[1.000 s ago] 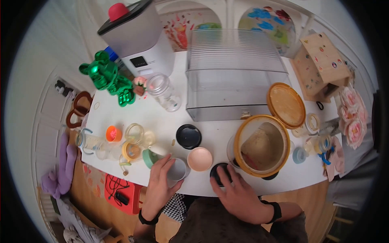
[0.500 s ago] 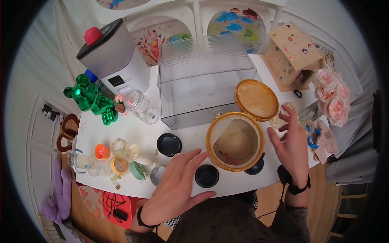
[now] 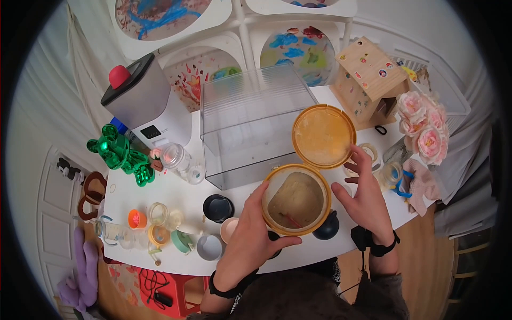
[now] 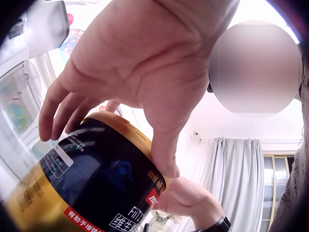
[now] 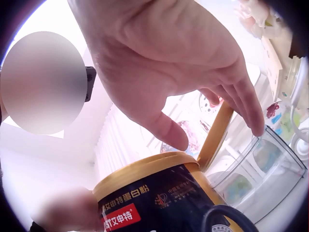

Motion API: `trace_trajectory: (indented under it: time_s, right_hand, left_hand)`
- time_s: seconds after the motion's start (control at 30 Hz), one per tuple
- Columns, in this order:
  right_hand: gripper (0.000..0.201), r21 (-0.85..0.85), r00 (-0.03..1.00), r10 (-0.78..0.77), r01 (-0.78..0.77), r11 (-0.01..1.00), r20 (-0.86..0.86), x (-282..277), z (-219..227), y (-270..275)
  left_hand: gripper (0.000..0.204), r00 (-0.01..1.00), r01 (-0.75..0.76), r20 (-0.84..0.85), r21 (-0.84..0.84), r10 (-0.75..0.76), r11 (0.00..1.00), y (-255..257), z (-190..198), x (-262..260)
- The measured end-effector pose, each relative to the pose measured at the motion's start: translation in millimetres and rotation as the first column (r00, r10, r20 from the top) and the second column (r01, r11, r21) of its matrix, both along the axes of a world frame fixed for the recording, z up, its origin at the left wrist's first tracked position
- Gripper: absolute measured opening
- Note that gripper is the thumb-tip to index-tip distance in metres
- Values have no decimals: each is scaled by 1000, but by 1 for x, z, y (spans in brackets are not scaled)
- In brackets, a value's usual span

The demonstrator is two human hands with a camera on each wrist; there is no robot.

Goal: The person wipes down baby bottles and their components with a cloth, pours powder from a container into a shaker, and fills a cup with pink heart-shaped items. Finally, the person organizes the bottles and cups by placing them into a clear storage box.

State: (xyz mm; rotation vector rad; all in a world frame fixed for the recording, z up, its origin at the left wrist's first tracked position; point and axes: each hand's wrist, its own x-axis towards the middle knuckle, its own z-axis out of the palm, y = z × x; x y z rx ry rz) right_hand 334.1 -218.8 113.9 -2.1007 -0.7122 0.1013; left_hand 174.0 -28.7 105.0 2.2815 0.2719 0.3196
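Observation:
A gold-rimmed tub (image 3: 328, 204) labelled as protein powder, with a dark label in both wrist views, is uncovered. Beige powder (image 3: 296, 193) and a thin red scoop handle (image 3: 292, 220) show inside. My left hand (image 3: 248, 242) cups the tub's near left side, fingers along the rim and thumb across the front. The gold lid (image 3: 322, 136) leans up behind the tub. My right hand (image 3: 368, 205) is at the right, fingers spread, fingertips close to the lid's lower right edge; in the right wrist view, the right hand (image 5: 178, 63) arches above the tub (image 5: 164, 193).
Left of the tub lie a grey cup (image 3: 210, 248), a pink bowl (image 3: 228, 229), a black bowl (image 3: 217, 208) and several bottle parts. A dark round object (image 3: 326, 226) sits by its right side. Behind stands a clear box (image 3: 242, 144); flowers (image 3: 426, 128) are at the right.
My left hand has gone from the grey cup to the tub. My right hand has left a black round piece and moved right, beside the lid. The head view has shifted.

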Motion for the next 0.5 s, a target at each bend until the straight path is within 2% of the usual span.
trace_trajectory:
  time_s: [0.03,0.13,0.17,0.27,0.3,0.33,0.43,0.5]
  right_hand:
    - [78,89,1000,-5,4,996,4,-1,2,0]
    - [78,185,998,-62,58,981,18,-3,5,2]
    - [70,237,993,-87,67,969,76,-3,3,3]
    - [64,292,991,-111,83,953,81,-1,0,4]
    - [52,314,981,-147,101,944,128,-4,4,8]
    - [52,315,982,-139,92,945,130,-5,3,8]
    - [32,287,947,-181,101,953,265,-11,6,7]
    - [31,266,944,-149,68,962,295,-20,5,-3]
  left_hand:
    - [123,1000,2,7,1,-2,1000,0,1,1]
    - [126,1000,12,26,16,-12,1000,2,3,2]
    - [127,1000,14,10,11,-14,1000,2,3,2]
    - [128,1000,6,12,-5,-6,1000,4,1,1]
    - [128,1000,5,24,-18,-5,1000,4,0,0]
    - [128,1000,-4,26,-17,4,1000,5,-1,0]
    - [131,999,-20,29,-21,20,1000,6,-7,-1]
    - [136,998,46,56,-113,-40,993,8,-9,0]
